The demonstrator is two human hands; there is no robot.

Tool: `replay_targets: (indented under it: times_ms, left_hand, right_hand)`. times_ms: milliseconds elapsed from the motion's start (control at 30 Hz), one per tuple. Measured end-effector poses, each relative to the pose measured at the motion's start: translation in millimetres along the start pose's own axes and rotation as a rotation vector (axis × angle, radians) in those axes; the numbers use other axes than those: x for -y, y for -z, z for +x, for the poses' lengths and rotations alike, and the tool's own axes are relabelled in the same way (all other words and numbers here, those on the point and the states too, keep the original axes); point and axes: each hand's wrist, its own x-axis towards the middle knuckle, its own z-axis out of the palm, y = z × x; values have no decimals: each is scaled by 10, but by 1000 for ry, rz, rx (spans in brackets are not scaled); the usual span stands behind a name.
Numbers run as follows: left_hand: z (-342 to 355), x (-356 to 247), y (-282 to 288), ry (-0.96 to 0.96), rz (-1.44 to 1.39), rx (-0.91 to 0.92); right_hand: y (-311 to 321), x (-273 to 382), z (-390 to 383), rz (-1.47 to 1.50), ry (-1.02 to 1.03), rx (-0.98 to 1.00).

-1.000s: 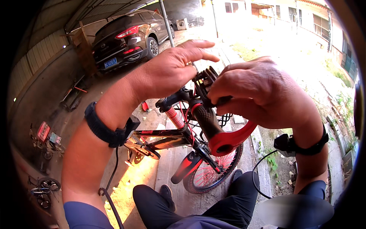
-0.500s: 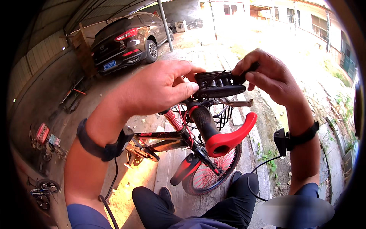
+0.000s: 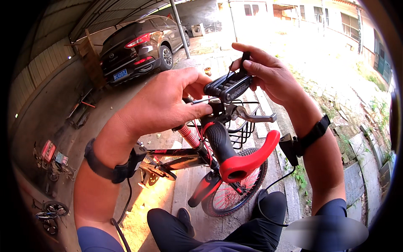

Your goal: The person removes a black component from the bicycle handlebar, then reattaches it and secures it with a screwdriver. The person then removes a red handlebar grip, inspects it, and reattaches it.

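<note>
A small red and black bicycle [image 3: 176,154] stands in front of me, its black handlebar grip with a red curved end [image 3: 235,155] close to the camera. Above the handlebar I hold a black folding multi-tool [image 3: 228,87] in both hands. My left hand [image 3: 161,105] grips the tool's body from the left. My right hand [image 3: 268,73] pinches one folded-out key at the tool's top end. A silver brake lever [image 3: 256,116] juts out right under the tool. Both wrists wear black straps with small devices and cables.
A dark car [image 3: 136,44] is parked at the back left under a roof beside a steel post [image 3: 179,27]. A black wire basket [image 3: 241,126] sits on the bicycle's front. Small bicycles [image 3: 49,157] lie at the left. My dark-trousered legs [image 3: 197,229] fill the bottom.
Both hands rose off the handlebar grip. The multi-tool came into plain view between them, and my right hand moved up to pull one key out of it.
</note>
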Motion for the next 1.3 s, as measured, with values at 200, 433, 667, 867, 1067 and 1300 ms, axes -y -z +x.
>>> replay_targets:
  times_ms: [200,433,667,867,1067,1300]
  left_hand:
    - [123,119,-85,-403,317,-236]
    - [137,175,-54,-445,280,-155]
    - [205,263,-45,-411,176,-23]
    - [185,317,-105,-435,186,-65]
    - [155,393,-218,-460,103,-149]
    - [200,469,-534,-452,-152,-351]
  right_hand:
    - [-77,-12,178,-60,6,30]
    - [-94,-58,321,-26,-71,62]
    - [-116,-150,356,55,-164,49]
    - [-176,-154,283,90,-169,-16]
    - [-141,-73,246,51,-55,18]
    - [-73,90,276,-16,45,51]
